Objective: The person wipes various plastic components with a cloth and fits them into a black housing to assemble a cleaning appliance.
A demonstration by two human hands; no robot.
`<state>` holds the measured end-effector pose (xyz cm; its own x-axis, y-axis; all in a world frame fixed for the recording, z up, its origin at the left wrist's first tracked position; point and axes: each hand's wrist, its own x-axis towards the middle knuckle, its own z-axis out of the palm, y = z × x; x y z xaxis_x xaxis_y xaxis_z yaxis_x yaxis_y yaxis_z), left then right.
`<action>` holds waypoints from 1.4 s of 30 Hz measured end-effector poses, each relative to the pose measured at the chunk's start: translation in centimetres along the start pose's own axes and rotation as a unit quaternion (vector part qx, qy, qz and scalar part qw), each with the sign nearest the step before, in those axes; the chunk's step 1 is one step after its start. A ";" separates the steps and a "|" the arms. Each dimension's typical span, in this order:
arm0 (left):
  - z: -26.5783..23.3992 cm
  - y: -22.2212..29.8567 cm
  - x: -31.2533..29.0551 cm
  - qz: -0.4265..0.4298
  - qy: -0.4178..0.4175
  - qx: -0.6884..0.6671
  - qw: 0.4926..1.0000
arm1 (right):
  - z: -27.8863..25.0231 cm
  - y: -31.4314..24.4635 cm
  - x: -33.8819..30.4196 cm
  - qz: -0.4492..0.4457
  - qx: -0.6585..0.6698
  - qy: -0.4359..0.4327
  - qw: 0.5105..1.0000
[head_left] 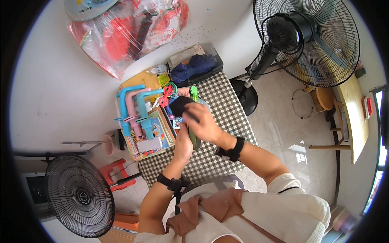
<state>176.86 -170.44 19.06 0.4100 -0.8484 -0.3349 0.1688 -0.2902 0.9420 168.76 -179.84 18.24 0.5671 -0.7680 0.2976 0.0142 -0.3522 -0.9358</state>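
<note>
Above the far middle of a checked tablecloth, my two hands meet. My right hand is closed on a soft-looking black item with a blue edge; its kind is unclear. My left hand is just below, fingers upright and pressed together, against something mostly hidden by the right hand. Under the hands a dark green flat thing partly shows. Left of them lie books, a white box-like piece and bent blue tubes beside a pink one.
Red-handled scissors and a green clip-like piece lie beyond my hands. A dark blue folded bundle fills a bin at the back. Black fans stand at right and left. A plastic bag hangs on the wall.
</note>
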 end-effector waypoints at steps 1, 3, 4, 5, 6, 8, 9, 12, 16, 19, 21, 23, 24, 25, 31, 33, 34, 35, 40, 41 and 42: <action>0.0 -0.2 -0.3 0.016 0.025 0.019 0.999 | 0.1 -0.6 -0.5 -0.113 -0.124 -0.022 0.986; -0.1 0.1 -0.7 -0.011 0.021 -0.030 0.999 | -0.1 -2.1 -1.0 -0.120 -0.148 -0.015 0.982; -0.2 0.0 -0.7 -0.009 0.018 -0.032 0.999 | -0.1 -2.1 -0.8 -0.077 -0.116 -0.002 0.990; -0.4 -0.3 -0.9 -0.010 0.015 -0.034 0.999 | -0.3 -1.9 -0.3 -0.030 -0.082 0.009 0.996; -1.1 -1.1 -0.8 -0.003 -0.008 -0.052 0.999 | -0.9 -1.0 0.6 0.034 -0.065 -0.056 0.996; -1.3 -1.0 -0.8 0.018 0.003 -0.068 0.998 | -0.8 -0.8 0.5 0.189 0.129 0.007 0.973; -1.3 -0.9 -0.9 0.028 0.008 -0.076 0.997 | -0.2 0.8 -0.3 0.203 0.195 0.036 0.959; -1.4 -1.0 -1.0 -0.004 0.007 -0.131 0.991 | -0.7 1.9 -1.8 0.266 0.172 0.038 0.948; -1.6 0.5 0.1 -0.018 -0.057 -0.203 0.977 | -1.5 3.2 -3.1 0.337 0.110 0.046 0.934; -1.8 -0.8 1.3 -0.079 -0.054 -0.160 0.982 | -0.3 -1.1 -2.1 0.323 0.236 0.027 0.916; -0.8 -1.7 1.5 -0.111 -0.071 -0.231 0.964 | 2.2 0.7 -2.4 0.079 0.005 0.014 0.997; -1.1 -1.9 1.3 -0.132 -0.071 -0.303 0.941 | 2.2 -0.6 -2.4 0.073 -0.035 -0.038 0.996; -1.7 -2.8 1.5 -0.138 -0.083 -0.327 0.931 | 2.0 -1.4 -3.2 0.052 -0.060 -0.048 0.996; -1.7 -3.1 1.4 -0.147 -0.092 -0.354 0.919 | 2.0 -1.8 -4.2 0.044 -0.082 -0.052 0.994; -0.3 -2.3 0.3 -0.176 -0.035 -0.280 0.943 | 1.1 -1.1 -5.9 0.113 -0.059 -0.024 0.992; 1.0 -1.2 -0.6 -0.175 -0.011 -0.176 0.969 | 0.5 -0.8 -4.1 0.204 -0.043 0.001 0.978; 1.1 -1.7 -0.1 -0.157 -0.003 -0.155 0.975 | -0.7 -1.1 -2.9 0.273 0.018 -0.072 0.959; 0.9 -2.0 0.0 -0.154 0.001 -0.166 0.974 | -0.5 -0.9 -2.7 0.269 0.011 -0.067 0.961; -0.9 -3.9 1.9 -0.127 -0.007 -0.266 0.956 | 0.3 -0.5 -4.8 0.130 0.032 -0.034 0.990; -1.7 -4.4 2.2 -0.111 -0.026 -0.291 0.950 | 0.0 -1.9 -5.6 0.127 0.014 -0.061 0.990; -2.2 -5.1 2.0 -0.100 0.017 -0.330 0.939 | 0.1 -2.0 -6.6 0.050 -0.010 -0.065 0.997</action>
<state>178.79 -169.69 13.51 0.3380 -0.7880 -0.5145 0.7592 -0.0948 0.6439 165.04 -174.02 18.16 0.6673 -0.7240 0.1746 -0.0642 -0.2894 -0.9550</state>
